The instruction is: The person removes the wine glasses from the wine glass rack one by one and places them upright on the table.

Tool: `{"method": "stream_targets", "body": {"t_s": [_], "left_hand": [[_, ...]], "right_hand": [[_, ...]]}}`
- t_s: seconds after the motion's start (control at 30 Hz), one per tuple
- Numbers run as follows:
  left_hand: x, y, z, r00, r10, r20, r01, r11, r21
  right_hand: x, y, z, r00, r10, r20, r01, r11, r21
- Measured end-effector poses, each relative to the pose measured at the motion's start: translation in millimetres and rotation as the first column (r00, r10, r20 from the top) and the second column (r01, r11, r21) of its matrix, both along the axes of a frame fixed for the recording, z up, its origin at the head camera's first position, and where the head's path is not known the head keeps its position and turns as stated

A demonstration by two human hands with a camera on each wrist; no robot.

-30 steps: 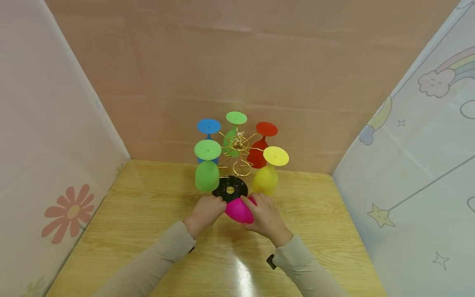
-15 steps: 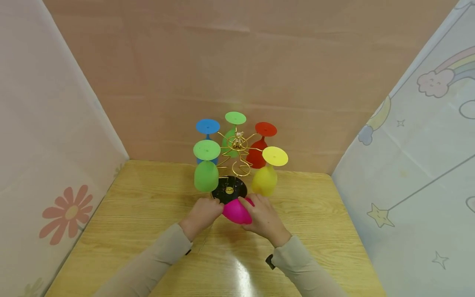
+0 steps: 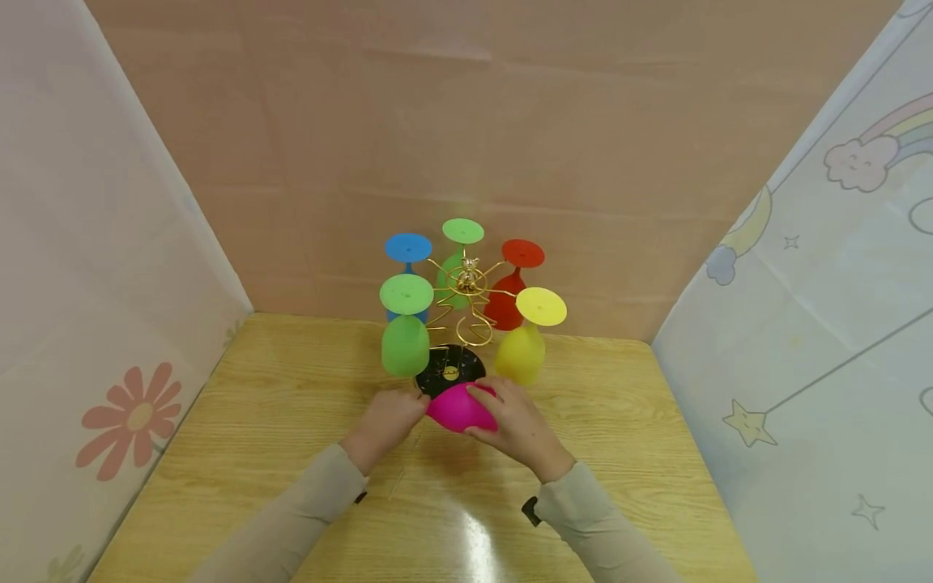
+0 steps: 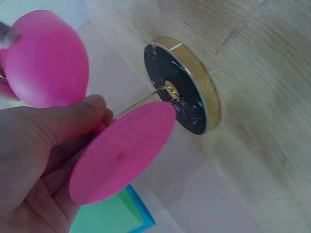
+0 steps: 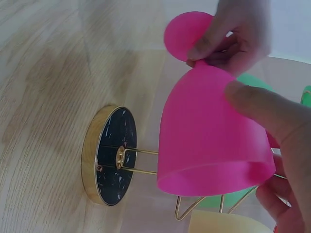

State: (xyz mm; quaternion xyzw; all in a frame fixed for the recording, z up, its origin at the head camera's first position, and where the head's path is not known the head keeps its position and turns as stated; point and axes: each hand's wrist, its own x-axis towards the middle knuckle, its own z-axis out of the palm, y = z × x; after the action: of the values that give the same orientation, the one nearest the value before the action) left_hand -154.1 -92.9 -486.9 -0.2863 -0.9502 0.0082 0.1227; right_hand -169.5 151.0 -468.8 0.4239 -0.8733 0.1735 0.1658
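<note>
Head view: pink cup (image 3: 462,407) held on its side at the near side of the stand (image 3: 466,293), bowl to the right, stem end to the left. Right hand (image 3: 521,429) clamped on the bowl; left hand (image 3: 389,417) clamped at the stem end, hiding the foot. Black round base (image 3: 470,366) on the table (image 3: 291,389), just beyond the pink cup. Small gold bear (image 3: 469,273) on top of the stand. Five cups hang foot up around it: near green cup (image 3: 406,348) left, blue cup (image 3: 408,246) behind that, far green cup (image 3: 463,231) at the back, red cup (image 3: 506,306) far right, yellow cup (image 3: 521,356) near right. Brown cloth (image 3: 466,138) at the far side, printed sheets left and right, flower (image 3: 141,417) on the left one, star (image 3: 749,423) on the right. Left wrist view: left thumb and fingers pinched together on the pink stem, flat foot (image 4: 121,158) beside them, bowl above; base with gold rim beyond. Green and blue shapes at the bottom are cut off, likely hanging cups. Right wrist view: right thumb pressed on the bowl's outside, other fingers by the rim; mouth toward the camera. Left hand pinches the narrow stem between bowl and foot.
</note>
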Motion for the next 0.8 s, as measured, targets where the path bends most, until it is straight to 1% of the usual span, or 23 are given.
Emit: {"method": "stream_targets", "body": {"t_s": [0.07,0.2,0.3,0.47,0.63,0.7,0.8], "left_hand": [[0.2,-2.9,-2.9,1.000,0.014,0.008,-0.014,1.000,0.021],[1.8,-11.2,-8.7,0.999,0.042,0.010,-0.042,0.996,0.082],[2.4,-18.4,-13.3,0.997,0.068,0.035,-0.071,0.990,0.122],[4.2,-30.5,-22.2,0.993,0.092,0.075,-0.105,0.978,0.182],[9.9,-44.2,-34.2,0.992,0.107,0.062,-0.119,0.963,0.242],[12.5,-50.0,-38.4,0.993,0.109,0.050,-0.118,0.955,0.270],[15.0,-58.4,-43.9,0.993,0.112,0.031,-0.116,0.942,0.314]], "right_hand": [[-1.6,-0.6,0.9,0.999,0.018,-0.029,-0.019,0.999,-0.046],[-5.9,0.0,3.5,0.991,0.045,-0.125,-0.062,0.988,-0.139],[-8.9,2.9,7.7,0.985,0.031,-0.171,-0.067,0.975,-0.210],[-12.4,10.6,18.6,0.983,-0.042,-0.180,-0.019,0.947,-0.321],[-16.0,15.6,35.6,0.981,-0.098,-0.169,0.022,0.915,-0.403],[-17.2,15.9,44.7,0.980,-0.105,-0.167,0.023,0.901,-0.433],[-20.1,15.9,59.3,0.980,-0.101,-0.174,0.010,0.889,-0.458]]}}
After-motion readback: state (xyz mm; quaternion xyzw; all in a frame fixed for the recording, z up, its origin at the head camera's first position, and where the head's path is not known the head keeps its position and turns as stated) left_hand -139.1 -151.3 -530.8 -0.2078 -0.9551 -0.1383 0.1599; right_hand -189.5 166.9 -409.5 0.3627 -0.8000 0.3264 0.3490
